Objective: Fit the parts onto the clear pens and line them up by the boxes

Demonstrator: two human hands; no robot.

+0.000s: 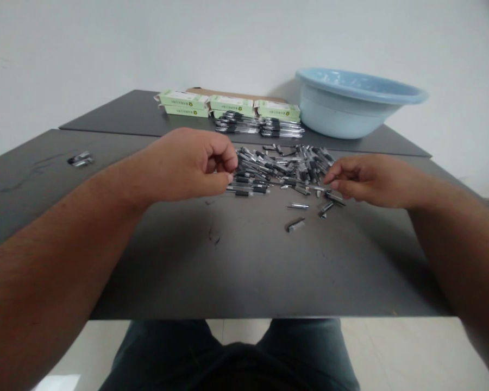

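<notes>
My left hand (191,165) hovers at the left end of a loose pile of pens (256,165). Its fingers are curled in with the thumb close to the index finger; whatever they may hold is hidden. Just below its fingertips, several clear-barrelled pens (248,189) with black grips lie side by side. At the pile's right end is my right hand (369,179), thumb and fingers drawn together near a pen part (318,189). I cannot tell whether it grips that part. Short clear pen pieces (296,224) lie on the grey table in front of the pile.
Green and white boxes (183,100) stand stacked at the back, with bundled pens (281,128) before them. A light blue basin (350,106) sits at the back right. Several small pen parts (81,158) lie at the left. The table's front edge (269,316) is above my legs.
</notes>
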